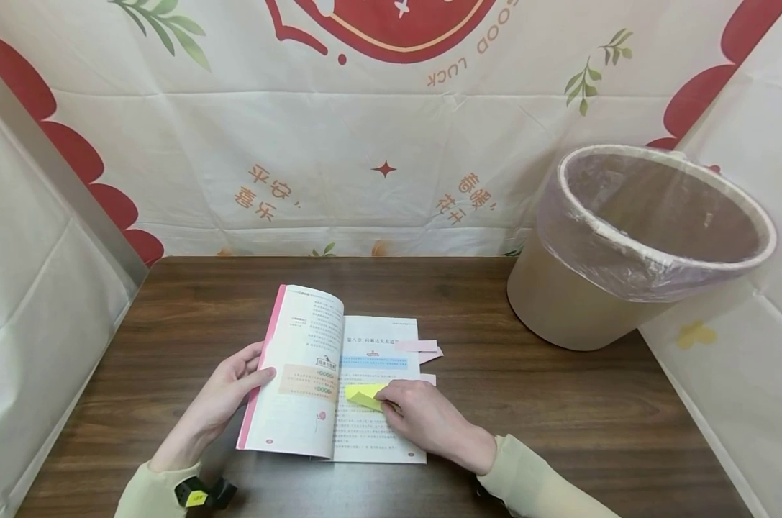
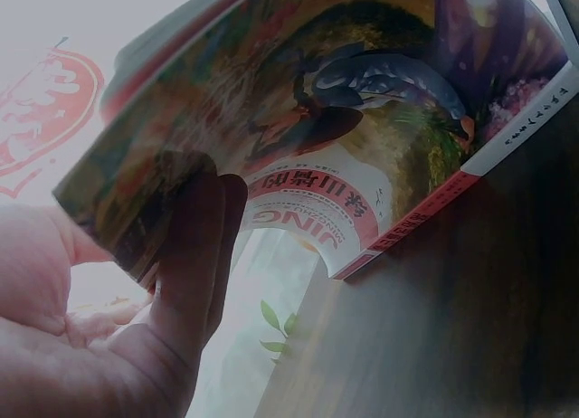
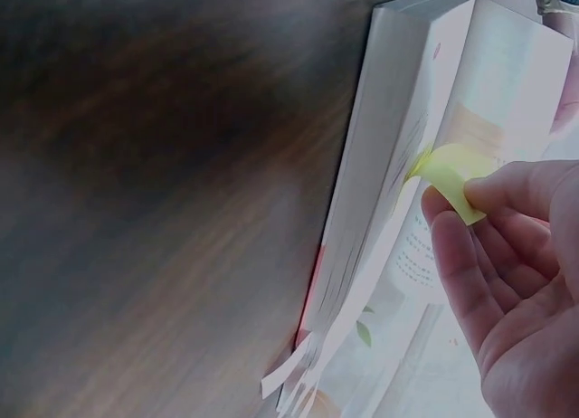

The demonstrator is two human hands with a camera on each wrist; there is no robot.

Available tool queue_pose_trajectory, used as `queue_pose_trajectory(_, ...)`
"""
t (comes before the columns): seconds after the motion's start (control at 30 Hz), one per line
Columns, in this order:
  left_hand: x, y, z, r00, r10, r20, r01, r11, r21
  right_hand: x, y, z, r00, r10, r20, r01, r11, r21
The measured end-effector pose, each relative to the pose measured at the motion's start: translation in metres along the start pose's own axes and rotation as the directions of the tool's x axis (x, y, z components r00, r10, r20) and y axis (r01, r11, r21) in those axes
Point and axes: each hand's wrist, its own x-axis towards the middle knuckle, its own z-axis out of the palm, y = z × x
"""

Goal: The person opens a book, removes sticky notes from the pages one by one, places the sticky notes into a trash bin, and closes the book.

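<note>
An open book (image 1: 378,442) lies on the table, its left side raised and curving. My left hand (image 1: 230,385) grips that raised side at its outer edge, thumb on the page; the left wrist view shows fingers (image 2: 194,246) behind the picture cover (image 2: 362,101). Over the right page, my right hand (image 1: 429,419) pinches the end of a yellow sticky note (image 1: 362,394) between thumb and fingers. In the right wrist view the note (image 3: 452,172) bends up from the page, its far end at the paper. Pink paper tabs (image 1: 416,346) stick out past the right page's edge.
A tall beige bin (image 1: 559,302) with a clear plastic liner stands at the table's back right. Behind the brown wooden table (image 1: 196,302) hangs a white printed cloth (image 1: 365,129). More white cloth (image 1: 34,288) covers the left side.
</note>
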Motion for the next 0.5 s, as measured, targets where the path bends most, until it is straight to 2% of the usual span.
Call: queue_pose_trajectory(0.5,0.0002,-0.0007,-0.0017,1.0,0.015,0.01,-0.015,1.0,-0.003,-0.0014,0.0051,-0.0011,0.992,0.085,-0.091,-0.078,0.994,0.078)
